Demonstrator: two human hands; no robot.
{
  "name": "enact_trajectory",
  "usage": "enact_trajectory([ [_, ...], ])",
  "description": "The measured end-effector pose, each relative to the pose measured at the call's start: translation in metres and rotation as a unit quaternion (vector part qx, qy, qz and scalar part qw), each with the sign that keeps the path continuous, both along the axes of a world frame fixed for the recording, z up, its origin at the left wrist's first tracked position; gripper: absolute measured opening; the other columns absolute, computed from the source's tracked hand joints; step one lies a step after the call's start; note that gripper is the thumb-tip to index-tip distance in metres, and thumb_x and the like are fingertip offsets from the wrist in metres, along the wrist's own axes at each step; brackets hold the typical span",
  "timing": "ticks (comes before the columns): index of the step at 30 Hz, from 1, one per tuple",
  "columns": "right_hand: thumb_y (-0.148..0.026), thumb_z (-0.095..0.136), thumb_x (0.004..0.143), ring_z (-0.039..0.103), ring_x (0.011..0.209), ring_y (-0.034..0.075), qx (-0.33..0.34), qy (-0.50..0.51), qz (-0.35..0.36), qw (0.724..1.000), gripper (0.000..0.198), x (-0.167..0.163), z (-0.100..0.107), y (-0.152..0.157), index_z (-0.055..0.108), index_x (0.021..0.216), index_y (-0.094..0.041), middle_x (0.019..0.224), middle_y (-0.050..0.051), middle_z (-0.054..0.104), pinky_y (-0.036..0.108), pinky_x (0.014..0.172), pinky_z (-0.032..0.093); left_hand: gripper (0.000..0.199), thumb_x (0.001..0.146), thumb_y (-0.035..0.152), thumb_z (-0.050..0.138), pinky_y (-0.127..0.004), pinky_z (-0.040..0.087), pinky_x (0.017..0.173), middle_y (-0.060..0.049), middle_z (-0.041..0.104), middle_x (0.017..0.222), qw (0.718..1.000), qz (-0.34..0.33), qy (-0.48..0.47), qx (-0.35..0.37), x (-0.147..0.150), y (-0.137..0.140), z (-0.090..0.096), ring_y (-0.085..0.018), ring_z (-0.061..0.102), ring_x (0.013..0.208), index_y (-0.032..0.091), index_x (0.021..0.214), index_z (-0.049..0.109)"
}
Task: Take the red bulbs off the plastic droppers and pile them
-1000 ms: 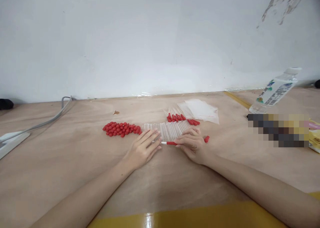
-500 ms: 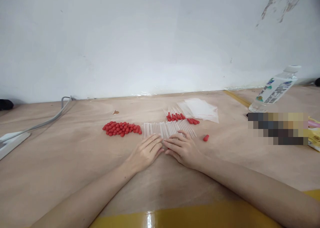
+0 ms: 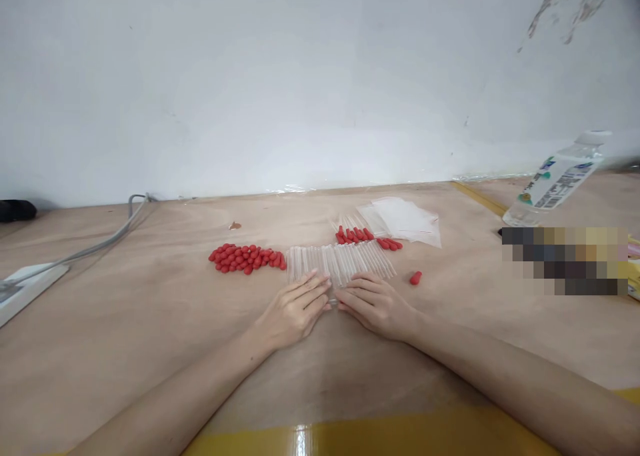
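My left hand (image 3: 295,313) and my right hand (image 3: 377,306) meet at the near ends of a row of clear glass dropper tubes (image 3: 345,259). Their fingers are bent and pressed together. A short stretch of a clear tube (image 3: 333,301) shows between the two sets of fingertips; its ends are hidden by my fingers. Left of the row lies a pile of red rubber bulbs (image 3: 245,259). Behind the row are tubes with red bulbs on their ends (image 3: 354,235), and several more red bulbs (image 3: 389,244) lie beside them. One red bulb (image 3: 415,278) rests alone to the right.
White sheets or bags (image 3: 405,219) lie behind the tubes. A clear bottle (image 3: 557,179) leans at the right, near a blurred-out patch. A grey cable (image 3: 107,241) runs to a white device (image 3: 30,289) at the left. The wall closes off the back of the table.
Both hands have come slightly toward me, and more of the tube row shows. A speck of red by my right fingertips is now out of sight. The view has shifted slightly.
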State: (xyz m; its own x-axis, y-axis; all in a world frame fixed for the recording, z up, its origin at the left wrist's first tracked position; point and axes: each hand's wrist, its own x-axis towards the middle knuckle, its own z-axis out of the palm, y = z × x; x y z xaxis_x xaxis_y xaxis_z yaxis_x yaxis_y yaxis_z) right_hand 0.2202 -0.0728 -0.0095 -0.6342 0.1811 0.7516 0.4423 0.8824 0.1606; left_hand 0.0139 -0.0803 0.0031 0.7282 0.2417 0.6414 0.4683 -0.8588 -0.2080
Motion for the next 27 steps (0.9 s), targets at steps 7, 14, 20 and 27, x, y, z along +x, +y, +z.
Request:
enact_trajectory([
  [7,-0.011,0.057,0.079,0.06,0.083,0.015,0.036,0.0,0.03,0.999,0.02,0.006,0.0,-0.003,0.058,0.099,-0.01,0.083,0.005,0.068,0.032,0.081,0.051,0.012,0.08,0.009,0.054,-0.041,0.043,0.099,-0.008,0.068,0.097,0.999,-0.024,-0.018,-0.025,-0.002,-0.003,-0.003,-0.021,0.053,0.111,0.01,0.091,0.059],
  [14,-0.007,0.052,0.081,0.061,0.087,0.016,0.035,-0.006,0.051,0.998,0.025,0.018,0.005,-0.006,0.056,0.105,-0.013,0.084,0.004,0.069,0.033,0.081,0.05,0.013,0.081,0.01,0.053,-0.042,0.042,0.099,-0.008,0.067,0.1,0.999,-0.016,-0.015,-0.036,-0.009,-0.003,0.0,-0.021,0.054,0.109,0.012,0.092,0.059],
  [20,-0.019,0.054,0.082,0.059,0.074,0.016,-0.078,0.094,-0.126,0.985,0.012,0.054,0.015,0.014,0.062,0.088,-0.016,0.077,0.005,0.067,0.031,0.07,0.048,0.015,0.083,0.015,0.051,-0.024,0.052,0.063,-0.006,0.062,0.088,0.985,0.129,-0.111,-0.041,-0.035,0.013,0.001,-0.012,0.061,0.072,0.016,0.096,0.06],
  [27,-0.032,0.058,0.074,0.058,0.061,0.017,-0.405,-0.035,-0.413,0.815,0.015,0.102,0.046,0.034,0.063,0.068,-0.019,0.066,0.003,0.064,0.026,0.052,0.039,0.039,0.084,0.011,0.038,-0.022,0.046,0.057,-0.006,0.047,0.085,0.966,0.219,-0.125,-0.061,-0.032,0.031,0.002,-0.012,0.05,0.071,0.015,0.122,0.046],
])
